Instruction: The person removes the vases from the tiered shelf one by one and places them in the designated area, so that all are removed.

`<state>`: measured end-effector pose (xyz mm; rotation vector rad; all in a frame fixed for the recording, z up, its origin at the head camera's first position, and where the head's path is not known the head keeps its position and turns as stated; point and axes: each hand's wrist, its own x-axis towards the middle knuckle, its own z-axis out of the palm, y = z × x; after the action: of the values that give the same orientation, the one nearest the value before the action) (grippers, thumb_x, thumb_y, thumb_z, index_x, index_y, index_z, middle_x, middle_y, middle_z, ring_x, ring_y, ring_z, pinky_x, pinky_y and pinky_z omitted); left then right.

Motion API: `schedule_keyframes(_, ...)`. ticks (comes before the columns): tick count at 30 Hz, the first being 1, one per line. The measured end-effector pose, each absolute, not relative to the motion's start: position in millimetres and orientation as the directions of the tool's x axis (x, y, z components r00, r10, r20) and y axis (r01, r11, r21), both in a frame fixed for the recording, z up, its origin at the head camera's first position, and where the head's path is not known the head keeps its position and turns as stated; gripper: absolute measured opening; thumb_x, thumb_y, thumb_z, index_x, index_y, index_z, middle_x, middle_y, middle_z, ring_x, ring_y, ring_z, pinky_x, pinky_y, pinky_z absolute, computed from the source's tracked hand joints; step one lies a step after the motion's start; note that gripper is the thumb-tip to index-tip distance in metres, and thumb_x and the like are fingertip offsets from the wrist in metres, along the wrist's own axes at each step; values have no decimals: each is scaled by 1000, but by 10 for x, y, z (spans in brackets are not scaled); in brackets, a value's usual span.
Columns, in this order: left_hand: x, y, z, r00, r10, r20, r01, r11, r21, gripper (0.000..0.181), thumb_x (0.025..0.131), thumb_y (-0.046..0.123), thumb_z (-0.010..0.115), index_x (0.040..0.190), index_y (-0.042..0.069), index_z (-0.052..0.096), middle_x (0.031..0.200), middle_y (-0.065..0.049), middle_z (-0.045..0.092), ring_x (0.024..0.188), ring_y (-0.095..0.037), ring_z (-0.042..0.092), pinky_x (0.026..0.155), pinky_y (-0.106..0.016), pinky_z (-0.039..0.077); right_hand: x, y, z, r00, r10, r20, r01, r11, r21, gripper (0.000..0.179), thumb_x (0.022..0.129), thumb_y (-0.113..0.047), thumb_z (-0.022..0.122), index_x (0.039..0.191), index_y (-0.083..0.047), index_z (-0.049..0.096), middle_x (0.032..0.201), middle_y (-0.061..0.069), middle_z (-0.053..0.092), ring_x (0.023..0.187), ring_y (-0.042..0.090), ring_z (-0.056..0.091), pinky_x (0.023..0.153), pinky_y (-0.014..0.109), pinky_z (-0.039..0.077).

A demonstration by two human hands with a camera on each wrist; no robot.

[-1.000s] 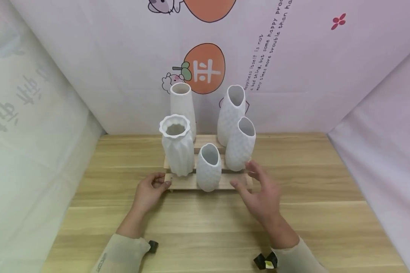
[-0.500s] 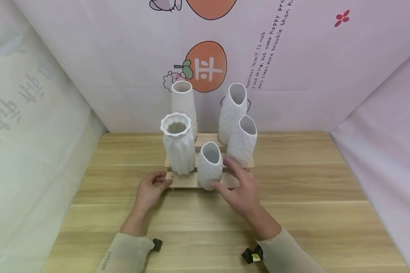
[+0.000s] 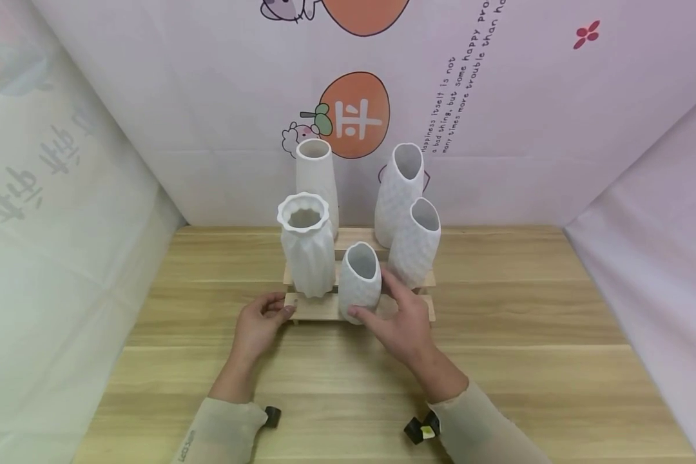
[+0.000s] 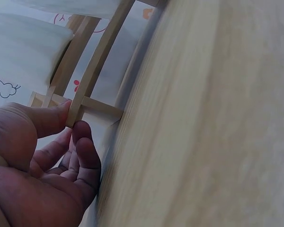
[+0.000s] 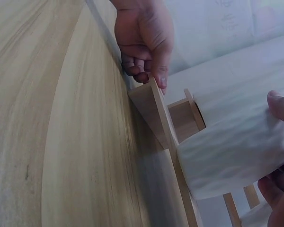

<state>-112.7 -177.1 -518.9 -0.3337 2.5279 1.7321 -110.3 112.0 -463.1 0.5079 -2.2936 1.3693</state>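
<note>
A small white dimpled vase (image 3: 359, 290) with a slanted mouth stands on the front step of a tiered wooden rack (image 3: 316, 308). My right hand (image 3: 405, 325) grips its lower right side, thumb in front and fingers round the side; the right wrist view shows the vase (image 5: 232, 146) between thumb and fingers, its base on the slat. With the left hand (image 3: 258, 325) I pinch the left end of the front slat, thumb on top and fingers beneath, as the left wrist view shows on the slat (image 4: 87, 85).
A fluted white vase (image 3: 309, 254) stands on the middle step at left, a plain tall vase (image 3: 318, 174) behind it. Two dimpled vases stand at right, a nearer one (image 3: 414, 251) and a taller one (image 3: 396, 200). Printed cloth (image 3: 238, 129) hangs behind the wooden table (image 3: 528, 309).
My right hand has moved left from the rack's right end to the small front vase and taken hold of it. The left hand stays on the slat. The view has shifted slightly.
</note>
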Motion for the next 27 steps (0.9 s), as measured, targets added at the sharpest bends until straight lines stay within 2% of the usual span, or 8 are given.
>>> schedule_keyframes(12, -1125, -1774, -5195, -977, -136, -165, -200, 314, 928, 43, 94, 24, 79, 130, 4, 67, 113, -12, 70, 100, -23, 71, 82, -24, 56, -1101, 1115, -4612, -830, -95, 549, -530, 440, -725, 75, 72, -24, 98, 138, -9, 65, 127, 8, 72, 109, 26, 73, 95, 41, 58)
schedule_keyframes(27, -1116, -1764, -5183, -974, -138, -179, -216, 336, 917, 43, 94, 25, 79, 130, 6, 67, 114, -10, 71, 101, -23, 71, 85, -29, 58, -972, 1239, -4505, -819, -103, 564, -549, 427, -719, 75, 72, -20, 98, 139, -11, 65, 123, 9, 74, 107, 27, 74, 91, 38, 60)
